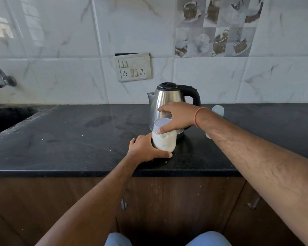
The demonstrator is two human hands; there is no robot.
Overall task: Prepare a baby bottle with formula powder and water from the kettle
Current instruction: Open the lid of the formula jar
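1. A baby bottle [164,142] stands upright on the black counter [69,139]. It is near the front edge, just in front of the kettle [169,102].
2. The bottle is full of white milky stuff, almost up to its neck.
3. The left hand [146,148] holds the bottle down low. Its fingers curl round the left side and its thumb wraps along the bottom front.
4. The right hand [178,118] comes in from the right and sits on top of the bottle. Its thumb and fingers curl round the white ring [161,123] at the top and grip it (I cannot tell if the ring is on tight).
5. The right wrist wears a thin orange band [198,117].
6. The kettle is shiny metal with a black lid and a black handle. Its spout points left and its handle points right. The lid is down.
7. A small clear cap [217,110] stands on the counter to the right of the kettle, partly hidden behind the right arm.
8. A switch plate with sockets [133,67] is on the white tile wall above the kettle.
9. A sink [5,118] is sunk into the counter at the far left, with a metal tap [2,79] on the wall above it.
10. Brown cupboard doors [185,201] are under the counter.
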